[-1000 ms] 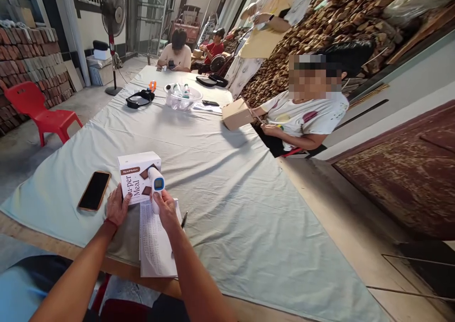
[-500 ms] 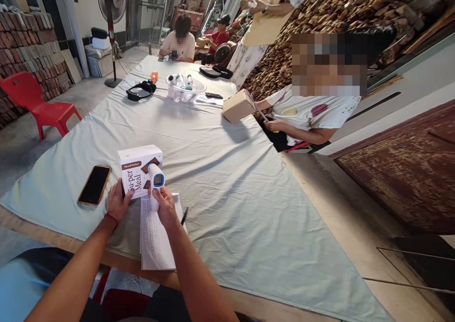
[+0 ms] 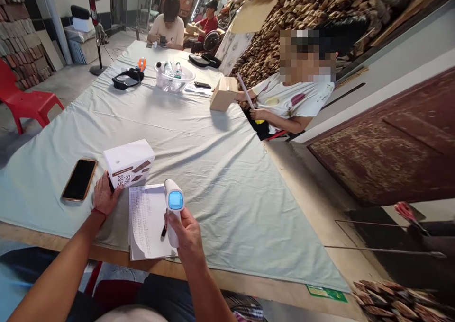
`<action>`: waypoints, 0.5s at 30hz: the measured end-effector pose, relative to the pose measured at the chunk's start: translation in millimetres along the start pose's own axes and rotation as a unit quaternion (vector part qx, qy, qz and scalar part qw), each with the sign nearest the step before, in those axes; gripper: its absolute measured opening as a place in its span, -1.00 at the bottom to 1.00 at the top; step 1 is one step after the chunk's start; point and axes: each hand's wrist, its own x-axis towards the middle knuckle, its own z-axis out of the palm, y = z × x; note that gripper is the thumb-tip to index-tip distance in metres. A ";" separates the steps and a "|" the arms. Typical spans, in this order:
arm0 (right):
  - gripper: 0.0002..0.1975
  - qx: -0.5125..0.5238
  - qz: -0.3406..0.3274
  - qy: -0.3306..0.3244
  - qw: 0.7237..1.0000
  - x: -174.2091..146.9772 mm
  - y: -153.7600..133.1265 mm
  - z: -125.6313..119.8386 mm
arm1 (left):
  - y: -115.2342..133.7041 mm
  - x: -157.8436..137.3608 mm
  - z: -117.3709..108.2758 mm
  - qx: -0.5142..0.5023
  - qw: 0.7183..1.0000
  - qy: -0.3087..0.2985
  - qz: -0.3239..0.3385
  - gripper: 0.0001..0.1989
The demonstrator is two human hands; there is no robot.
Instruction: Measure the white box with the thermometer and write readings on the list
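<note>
Right hand [image 3: 186, 234] wrapped round infrared thermometer [image 3: 173, 208] handle, at 4 o'clock of carton [image 3: 128, 163]. Left hand [image 3: 104, 196], fingers loosely spread, touching carton. Probably light, rigid, smooth plastic; best gripped at handle.

Long worktop [image 3: 220, 170] under pale green cloth, red chair [image 3: 21, 102], brick wall [image 3: 14, 42], standing fan [image 3: 93, 23], stacked firewood [image 3: 295, 14], daylight

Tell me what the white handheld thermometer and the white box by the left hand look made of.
White pistol-shaped thermometer: probably hard plastic, smooth with a slight sheen and rounded moulded edges, and a glowing blue screen. White printed rectangular box: apparently thin cardboard, matte, with sharp folded edges and brown printing.
</note>
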 end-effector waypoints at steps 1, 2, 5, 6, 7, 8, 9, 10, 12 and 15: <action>-0.57 -0.005 -0.007 0.012 1.000 -4.1 -1.5 -6.0 | -0.4 0.8 0.2 0.003 1.000 -0.001 0.000 -0.31; -0.58 -0.010 -0.015 0.021 1.000 -7.8 -2.6 -11.4 | -0.7 1.6 0.4 0.004 1.000 -0.002 0.000 -0.32; -0.59 -0.021 -0.037 0.034 0.999 -16.2 -2.3 -24.6 | -0.4 3.6 0.3 0.009 1.000 0.001 -0.002 -0.32; -0.60 -0.024 -0.044 0.036 0.998 -18.0 -1.0 -28.3 | 0.0 4.1 0.0 0.010 1.000 0.001 -0.002 -0.32; -0.61 -0.029 -0.052 0.038 0.998 -19.2 0.9 -31.9 | 0.4 4.5 -0.5 0.011 1.000 -0.001 -0.001 -0.32; -0.61 -0.036 -0.059 0.039 0.997 -19.4 3.2 -35.8 | 1.0 4.8 -1.2 0.012 1.000 -0.003 -0.001 -0.32; -0.61 -0.048 -0.067 0.040 0.996 -18.4 5.7 -40.2 | 1.6 5.1 -2.0 0.012 1.000 -0.004 -0.001 -0.33; -0.61 -0.065 -0.075 0.044 0.994 -16.1 8.3 -45.4 | 2.4 5.3 -3.0 0.013 1.000 -0.005 -0.001 -0.33; -0.56 -0.122 -0.087 0.060 0.987 -7.2 13.4 -59.0 | 4.0 5.5 -5.1 0.011 1.000 -0.006 0.000 -0.33; -0.46 -0.280 -0.108 0.122 0.946 14.0 20.7 -87.4 | 6.8 5.2 -8.1 0.001 1.000 -0.006 -0.007 -0.32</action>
